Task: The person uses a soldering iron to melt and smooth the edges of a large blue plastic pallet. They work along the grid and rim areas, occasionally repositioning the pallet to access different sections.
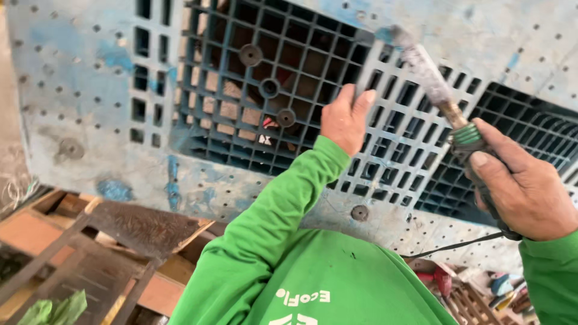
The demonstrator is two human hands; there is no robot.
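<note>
One blue plastic pallet (96, 108) stands upright; left hand (344, 117) rests flat against it, right hand (521, 180) grips one soldering iron (436, 90).

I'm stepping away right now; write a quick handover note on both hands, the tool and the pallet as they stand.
Left hand: open, palm flat against the grid of the blue plastic pallet, which stands upright in front.
Right hand: closed around the handle of a corded heating tool; its grimy tip points up-left, close to the pallet's upper face, contact unclear.
Done: cannot tell; the pallet face is scuffed and whitened, with no clear repair seam visible.
Left: cannot tell from this view.
Nearby: wooden frames lower left, small tools lower right.
</note>
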